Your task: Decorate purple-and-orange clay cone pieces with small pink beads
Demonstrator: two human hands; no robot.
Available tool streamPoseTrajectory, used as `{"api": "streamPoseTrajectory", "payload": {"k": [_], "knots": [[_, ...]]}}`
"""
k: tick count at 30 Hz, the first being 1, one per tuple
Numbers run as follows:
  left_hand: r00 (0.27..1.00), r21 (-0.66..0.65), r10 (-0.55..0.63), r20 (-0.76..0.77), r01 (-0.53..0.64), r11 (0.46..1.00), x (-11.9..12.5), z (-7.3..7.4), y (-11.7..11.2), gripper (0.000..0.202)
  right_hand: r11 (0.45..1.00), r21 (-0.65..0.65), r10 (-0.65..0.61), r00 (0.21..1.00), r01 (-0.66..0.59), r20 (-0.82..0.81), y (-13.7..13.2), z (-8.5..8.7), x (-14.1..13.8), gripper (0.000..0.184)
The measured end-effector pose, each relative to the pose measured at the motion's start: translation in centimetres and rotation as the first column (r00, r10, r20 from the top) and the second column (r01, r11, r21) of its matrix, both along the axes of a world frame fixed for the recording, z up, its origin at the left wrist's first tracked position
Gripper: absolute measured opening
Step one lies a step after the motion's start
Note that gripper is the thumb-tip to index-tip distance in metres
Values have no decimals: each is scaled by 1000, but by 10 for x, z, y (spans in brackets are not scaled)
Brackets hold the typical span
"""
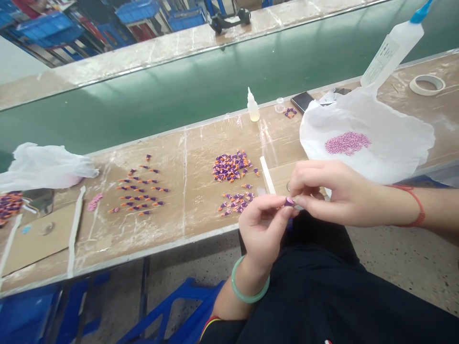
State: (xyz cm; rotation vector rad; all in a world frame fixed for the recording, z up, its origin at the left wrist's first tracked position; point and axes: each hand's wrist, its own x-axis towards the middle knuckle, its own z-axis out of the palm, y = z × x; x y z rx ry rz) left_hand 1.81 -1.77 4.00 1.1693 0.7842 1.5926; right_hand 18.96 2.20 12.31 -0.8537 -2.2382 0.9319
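Observation:
Between thumb and forefinger, my left hand (263, 224) pinches a small purple piece (289, 202) with a pink bit on it. My right hand (330, 193) meets it there, thumb and finger closed at the piece's end; whether these fingers hold a tiny part of their own is hidden. Just beyond my left hand lies a loose group of purple-and-orange pieces (234, 203), and behind that a denser pile of them (229, 166). Small pink bits (347, 143) lie on a white plastic sheet (394, 129) beyond my right hand.
Rows of purple-and-orange pieces (139, 196) lie to the left, beside a pink cluster (95, 202) and a white plastic bag (46, 165). A small dropper bottle (253, 107), phone (302, 101), large bottle (392, 52) and tape roll (427, 85) stand or lie along the back.

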Motion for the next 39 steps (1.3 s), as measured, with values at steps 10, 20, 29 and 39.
{"api": "streamPoseTrajectory", "payload": {"k": [10,20,29,39], "knots": [[998,66,-2,-60,6,998,-1,-1,1,13,996,87,-23,1000,21,20,-1,-1,1,20],[995,91,5,-101,4,996,-4,-2,1,17,988,154,-30,998,21,57,-1,3,0,20],[997,86,-34,-68,40,995,-6,-4,2,18,989,145,-6,998,-3,61,1,4,-3,18],[998,24,-40,-51,41,999,-3,-4,2,12,993,119,8,996,-19,89,3,2,-4,21]]}}
